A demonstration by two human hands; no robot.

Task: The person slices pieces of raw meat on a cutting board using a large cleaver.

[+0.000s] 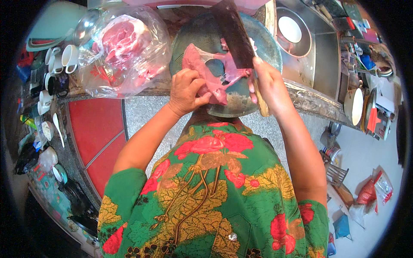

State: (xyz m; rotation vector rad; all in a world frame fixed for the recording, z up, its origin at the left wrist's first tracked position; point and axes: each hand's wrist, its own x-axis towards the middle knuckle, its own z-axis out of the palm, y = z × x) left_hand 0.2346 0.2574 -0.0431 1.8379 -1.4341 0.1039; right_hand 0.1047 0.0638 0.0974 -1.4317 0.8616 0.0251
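A long strip of raw meat (pixel 200 66) lies on a round cutting board (pixel 184 35) in front of me. My left hand (pixel 188 92) grips its near left side, fingers curled over it. Thin membrane joins the strip to a smaller piece of meat (pixel 230 66) on the right, with an open gap between them. In my right hand (pixel 269 84) is a cleaver (pixel 234 35), held by its wooden handle. The dark, broad blade lies over the smaller piece and hides part of it. Bits of meat show at both sides of the blade.
Left of the board, a clear plastic bag (pixel 153 42) holds a large cut of raw meat (pixel 125 38). White mugs (pixel 69 58) stand farther left. On the right is a metal sink (pixel 326 61), near a pot (pixel 292 48) with a white bowl (pixel 289 29) inside.
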